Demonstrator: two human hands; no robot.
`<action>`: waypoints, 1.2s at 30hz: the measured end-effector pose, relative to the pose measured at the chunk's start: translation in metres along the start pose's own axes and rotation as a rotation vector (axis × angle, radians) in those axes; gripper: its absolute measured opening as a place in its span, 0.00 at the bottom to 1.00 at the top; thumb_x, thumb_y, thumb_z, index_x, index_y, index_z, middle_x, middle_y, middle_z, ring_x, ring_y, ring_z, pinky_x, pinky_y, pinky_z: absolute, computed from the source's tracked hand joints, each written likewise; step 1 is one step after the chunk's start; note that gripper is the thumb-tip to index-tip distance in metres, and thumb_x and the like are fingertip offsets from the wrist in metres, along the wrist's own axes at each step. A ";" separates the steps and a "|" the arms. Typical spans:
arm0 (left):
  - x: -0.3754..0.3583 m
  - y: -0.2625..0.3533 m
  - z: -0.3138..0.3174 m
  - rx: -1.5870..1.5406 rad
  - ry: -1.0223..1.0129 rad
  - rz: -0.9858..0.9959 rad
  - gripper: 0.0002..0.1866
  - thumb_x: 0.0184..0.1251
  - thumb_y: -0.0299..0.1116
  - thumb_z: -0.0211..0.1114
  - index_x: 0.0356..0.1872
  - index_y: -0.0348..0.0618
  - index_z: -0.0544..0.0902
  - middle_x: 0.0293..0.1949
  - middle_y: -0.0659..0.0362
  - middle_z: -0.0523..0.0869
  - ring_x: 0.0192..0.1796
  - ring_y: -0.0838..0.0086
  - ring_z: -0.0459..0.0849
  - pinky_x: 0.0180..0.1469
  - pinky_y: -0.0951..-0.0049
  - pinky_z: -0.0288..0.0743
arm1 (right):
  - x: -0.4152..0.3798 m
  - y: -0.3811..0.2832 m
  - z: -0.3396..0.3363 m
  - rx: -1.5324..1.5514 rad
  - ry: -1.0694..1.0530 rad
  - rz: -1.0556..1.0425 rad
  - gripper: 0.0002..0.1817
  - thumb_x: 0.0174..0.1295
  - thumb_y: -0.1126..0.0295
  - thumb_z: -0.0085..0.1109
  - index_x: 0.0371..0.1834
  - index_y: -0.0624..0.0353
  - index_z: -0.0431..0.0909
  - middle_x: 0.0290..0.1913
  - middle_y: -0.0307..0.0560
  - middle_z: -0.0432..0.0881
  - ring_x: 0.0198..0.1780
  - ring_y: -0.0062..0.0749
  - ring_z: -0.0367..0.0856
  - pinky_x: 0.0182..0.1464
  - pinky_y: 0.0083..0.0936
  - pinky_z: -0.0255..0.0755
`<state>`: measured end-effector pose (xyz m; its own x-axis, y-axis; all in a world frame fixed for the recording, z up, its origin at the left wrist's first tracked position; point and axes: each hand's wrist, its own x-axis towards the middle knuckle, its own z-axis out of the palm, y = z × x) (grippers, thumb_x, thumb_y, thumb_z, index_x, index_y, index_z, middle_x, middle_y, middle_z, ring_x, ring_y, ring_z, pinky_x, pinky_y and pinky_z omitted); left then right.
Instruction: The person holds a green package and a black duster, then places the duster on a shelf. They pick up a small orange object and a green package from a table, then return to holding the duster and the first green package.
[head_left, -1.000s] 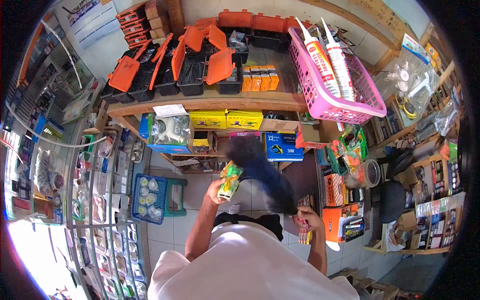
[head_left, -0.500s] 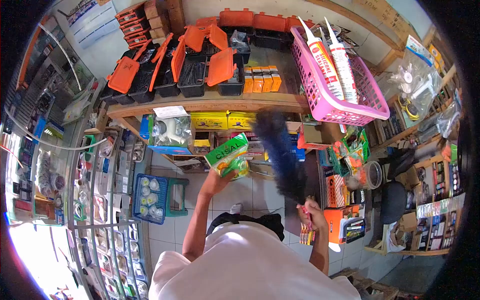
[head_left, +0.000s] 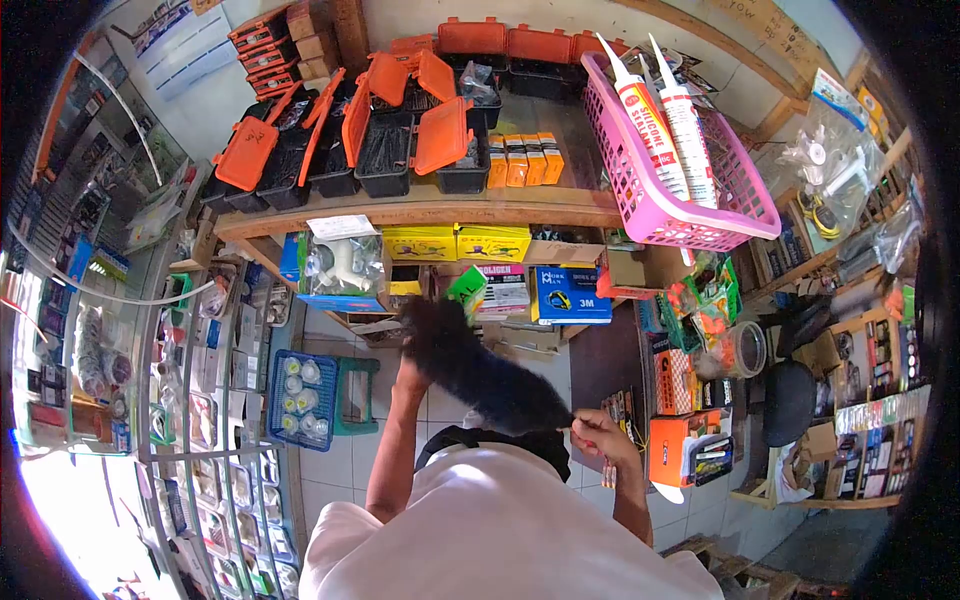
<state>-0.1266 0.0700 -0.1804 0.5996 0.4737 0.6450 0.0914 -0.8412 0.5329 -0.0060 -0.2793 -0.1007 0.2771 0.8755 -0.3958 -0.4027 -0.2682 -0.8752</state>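
A dark feathery duster (head_left: 490,385) stretches across the middle in front of my body. My right hand (head_left: 603,440) is closed round its red handle at the lower right end. The duster's left tip lies over my left hand (head_left: 412,372), so the fingers there are mostly hidden. Above the duster a green corner of a packet (head_left: 468,287) shows; my left hand holds this packet, whose rest is covered.
A wooden shelf (head_left: 420,211) ahead carries black boxes with orange lids (head_left: 245,155) and a pink basket (head_left: 690,220) with sealant tubes. Below sit yellow boxes (head_left: 490,245) and a blue box (head_left: 570,296). At left stands a blue basket (head_left: 300,432) beside a green stool (head_left: 355,395).
The duster has swung from upright on the right to the left, over the packet and my left hand. My right hand has shifted slightly left. The blue box is now uncovered.
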 end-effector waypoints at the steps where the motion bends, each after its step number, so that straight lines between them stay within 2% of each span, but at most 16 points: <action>1: 0.011 0.014 -0.014 0.026 -0.246 -0.104 0.17 0.60 0.30 0.63 0.51 0.46 0.79 0.46 0.46 0.82 0.43 0.48 0.81 0.42 0.54 0.77 | 0.001 -0.002 0.004 0.002 0.001 0.001 0.14 0.73 0.60 0.49 0.33 0.59 0.71 0.18 0.30 0.60 0.17 0.11 0.53 0.16 0.12 0.48; 2: 0.017 0.021 -0.022 0.053 -0.492 -0.207 0.19 0.60 0.32 0.63 0.54 0.46 0.77 0.49 0.45 0.80 0.45 0.46 0.80 0.44 0.53 0.77 | 0.004 -0.007 0.010 0.055 0.084 0.064 0.15 0.73 0.60 0.48 0.30 0.58 0.70 0.18 0.30 0.60 0.17 0.11 0.53 0.17 0.12 0.49; 6: 0.012 0.014 -0.020 0.082 -0.469 -0.151 0.21 0.57 0.31 0.65 0.54 0.46 0.77 0.49 0.44 0.80 0.46 0.45 0.80 0.43 0.53 0.77 | 0.003 0.000 0.001 0.041 -0.016 0.126 0.16 0.73 0.60 0.48 0.27 0.56 0.67 0.19 0.30 0.61 0.17 0.11 0.53 0.17 0.13 0.49; 7: 0.014 0.013 -0.017 0.155 -0.129 0.233 0.20 0.56 0.30 0.64 0.53 0.46 0.78 0.49 0.44 0.80 0.46 0.45 0.79 0.44 0.53 0.77 | 0.003 0.001 0.000 0.041 -0.016 0.126 0.16 0.73 0.60 0.48 0.27 0.56 0.67 0.19 0.30 0.61 0.17 0.11 0.53 0.17 0.13 0.49; 8: 0.013 0.012 -0.016 0.154 -0.129 0.233 0.20 0.56 0.30 0.64 0.53 0.46 0.78 0.49 0.44 0.80 0.46 0.45 0.79 0.44 0.53 0.77 | 0.004 0.000 0.001 0.055 0.005 0.099 0.16 0.73 0.60 0.48 0.27 0.56 0.67 0.19 0.30 0.61 0.17 0.10 0.54 0.16 0.13 0.49; 10: 0.017 0.023 -0.024 0.112 -0.464 -0.191 0.16 0.60 0.29 0.61 0.50 0.43 0.79 0.42 0.45 0.82 0.40 0.47 0.81 0.39 0.52 0.77 | 0.005 0.001 0.004 0.073 0.029 0.075 0.16 0.72 0.59 0.49 0.28 0.56 0.68 0.19 0.30 0.62 0.17 0.10 0.54 0.16 0.13 0.49; 14: 0.025 0.042 -0.030 0.038 -0.316 -0.178 0.15 0.60 0.32 0.63 0.49 0.43 0.79 0.41 0.48 0.83 0.38 0.49 0.82 0.36 0.55 0.78 | 0.008 0.000 0.003 0.182 0.141 0.114 0.18 0.71 0.57 0.52 0.26 0.54 0.66 0.18 0.30 0.61 0.17 0.10 0.55 0.16 0.13 0.48; 15: 0.022 0.032 -0.031 0.113 -0.498 -0.188 0.16 0.60 0.30 0.62 0.50 0.42 0.79 0.46 0.46 0.82 0.44 0.48 0.81 0.41 0.54 0.78 | 0.005 0.000 0.001 0.126 0.066 0.123 0.18 0.71 0.57 0.52 0.26 0.54 0.66 0.18 0.30 0.61 0.17 0.10 0.54 0.16 0.13 0.47; 16: 0.024 0.023 -0.025 0.046 -0.217 0.162 0.15 0.61 0.27 0.60 0.50 0.41 0.79 0.49 0.43 0.80 0.50 0.46 0.78 0.47 0.52 0.75 | 0.003 0.000 0.001 0.070 -0.007 0.131 0.18 0.71 0.57 0.52 0.25 0.53 0.66 0.18 0.30 0.61 0.17 0.10 0.54 0.16 0.12 0.47; 20: 0.019 0.021 -0.023 -0.108 -0.411 0.002 0.18 0.61 0.26 0.59 0.53 0.37 0.75 0.51 0.42 0.78 0.52 0.42 0.75 0.52 0.51 0.73 | 0.010 0.004 0.003 0.082 0.110 0.106 0.17 0.71 0.58 0.52 0.25 0.52 0.64 0.18 0.30 0.61 0.17 0.10 0.54 0.16 0.12 0.47; 21: 0.016 0.026 -0.026 -0.084 -0.603 -0.327 0.21 0.58 0.26 0.62 0.54 0.37 0.73 0.51 0.41 0.79 0.50 0.39 0.77 0.50 0.52 0.74 | 0.012 0.005 0.004 0.081 0.110 0.107 0.17 0.71 0.58 0.52 0.25 0.52 0.64 0.18 0.30 0.61 0.17 0.10 0.54 0.16 0.12 0.47; 29: 0.009 0.028 -0.023 -0.284 -0.401 -0.502 0.23 0.54 0.24 0.66 0.54 0.37 0.75 0.50 0.43 0.81 0.51 0.44 0.79 0.53 0.56 0.74 | 0.005 0.008 0.003 0.080 0.034 0.100 0.15 0.72 0.60 0.50 0.26 0.52 0.65 0.18 0.29 0.58 0.18 0.11 0.53 0.17 0.12 0.49; 31: 0.002 0.019 -0.017 -0.033 -0.174 0.017 0.25 0.55 0.24 0.66 0.56 0.36 0.74 0.52 0.45 0.81 0.55 0.50 0.79 0.58 0.58 0.71 | 0.005 0.017 -0.001 0.002 -0.009 0.080 0.16 0.72 0.61 0.50 0.26 0.53 0.65 0.18 0.29 0.58 0.18 0.11 0.53 0.17 0.13 0.48; 32: -0.002 0.017 -0.012 -0.033 -0.174 0.015 0.25 0.55 0.24 0.66 0.56 0.36 0.74 0.52 0.45 0.81 0.55 0.50 0.79 0.58 0.58 0.71 | 0.006 0.020 -0.002 -0.076 -0.052 0.059 0.16 0.72 0.61 0.51 0.25 0.53 0.66 0.18 0.29 0.58 0.18 0.11 0.53 0.17 0.14 0.48; 34: -0.002 0.025 -0.008 -0.662 -0.084 -0.484 0.20 0.58 0.26 0.64 0.53 0.35 0.77 0.55 0.47 0.80 0.58 0.56 0.77 0.60 0.60 0.68 | 0.010 0.016 0.005 -0.121 0.049 0.025 0.16 0.72 0.61 0.51 0.25 0.53 0.65 0.18 0.29 0.59 0.18 0.11 0.54 0.17 0.15 0.48; 36: 0.010 0.039 -0.022 -0.444 -0.209 -0.590 0.19 0.57 0.26 0.64 0.52 0.35 0.78 0.53 0.46 0.81 0.56 0.56 0.79 0.58 0.61 0.70 | 0.012 0.015 0.009 -0.167 0.150 -0.010 0.17 0.72 0.61 0.51 0.24 0.53 0.65 0.18 0.29 0.59 0.18 0.11 0.54 0.18 0.16 0.47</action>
<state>-0.1350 0.0477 -0.1414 0.6924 0.7156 0.0921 0.1417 -0.2600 0.9552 -0.0169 -0.2690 -0.1157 0.4121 0.8120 -0.4134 -0.2525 -0.3342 -0.9081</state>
